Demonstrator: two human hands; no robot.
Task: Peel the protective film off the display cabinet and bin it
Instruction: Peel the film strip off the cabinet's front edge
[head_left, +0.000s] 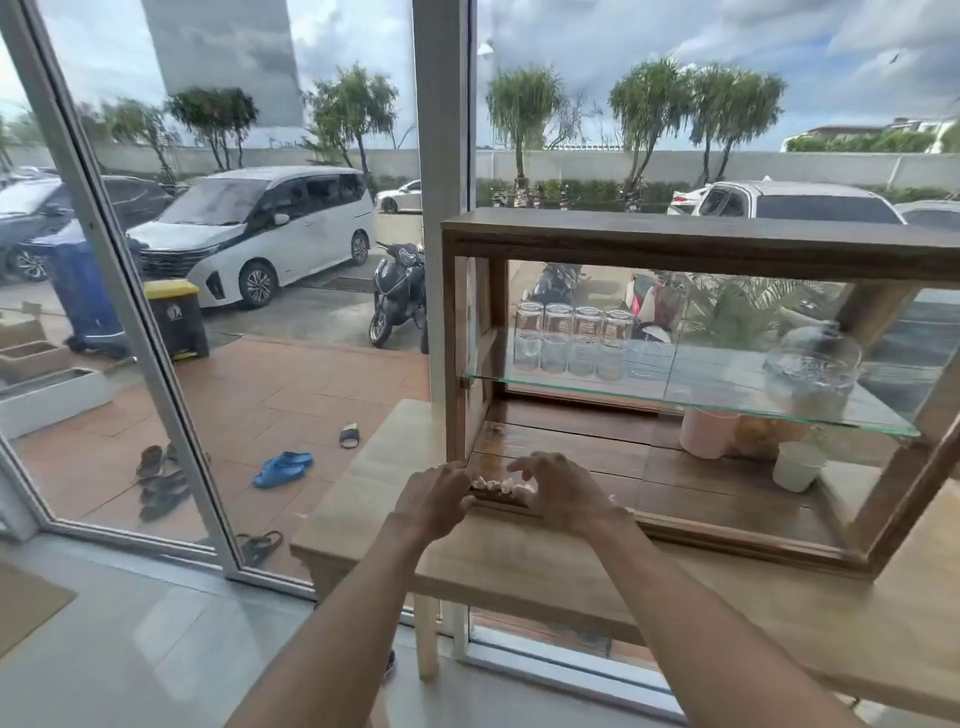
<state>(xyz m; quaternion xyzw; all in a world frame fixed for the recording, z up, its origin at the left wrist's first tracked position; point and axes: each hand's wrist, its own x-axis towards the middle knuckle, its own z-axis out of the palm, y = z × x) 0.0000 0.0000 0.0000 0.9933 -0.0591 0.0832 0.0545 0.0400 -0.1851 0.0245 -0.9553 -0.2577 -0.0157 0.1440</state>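
A dark wooden display cabinet (675, 234) with glass sides and a glass shelf stands on a light wooden table (545, 582). Both my hands are at the cabinet's lower front left corner. A crumpled strip of whitish protective film (500, 486) lies bunched along the bottom front rail between them. My left hand (434, 501) has its fingers curled at the film's left end. My right hand (558, 491) pinches the film's right end with thumb and forefinger. How much film still clings to the wood is hard to tell.
On the glass shelf stand several clear jars (571, 338) and a glass bowl (810, 374). Below it are a pink cup (706, 431) and a white cup (795, 465). Glass walls lie left and behind. Outside stands a black bin with a yellow lid (176, 317).
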